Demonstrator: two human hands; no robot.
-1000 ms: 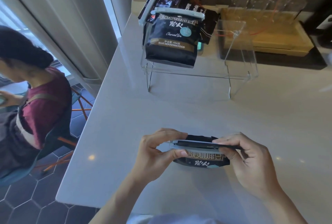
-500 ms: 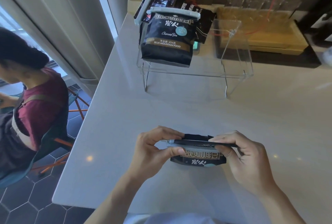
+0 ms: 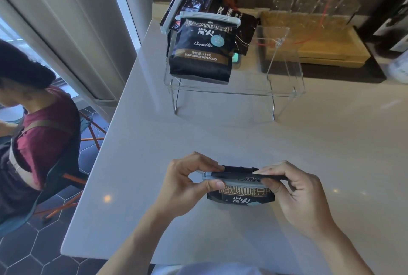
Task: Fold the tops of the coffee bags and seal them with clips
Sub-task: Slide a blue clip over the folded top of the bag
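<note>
- A pale counter [image 3: 220, 133] fills most of the view, with a seated person [image 3: 33, 142] in a dark red top off its left edge
- A clear acrylic stand [image 3: 231, 91] sits toward the far side, a wooden tray [image 3: 320, 47] with upturned glasses behind it
- On the stand's left end, a black coffee bag [image 3: 202, 54] stands upright, its top shut under a pale clip [image 3: 207, 17]; more dark bags lean behind it, 1 with its own clip
- Near the front edge, another black bag [image 3: 241, 195] has its top folded over
- A pale sealing clip [image 3: 234, 181] lies across that fold, seemingly not fully closed
- The left hand [image 3: 187, 186] pinches the clip's left end; the right hand [image 3: 295, 195] pinches its right end with the folded top
</note>
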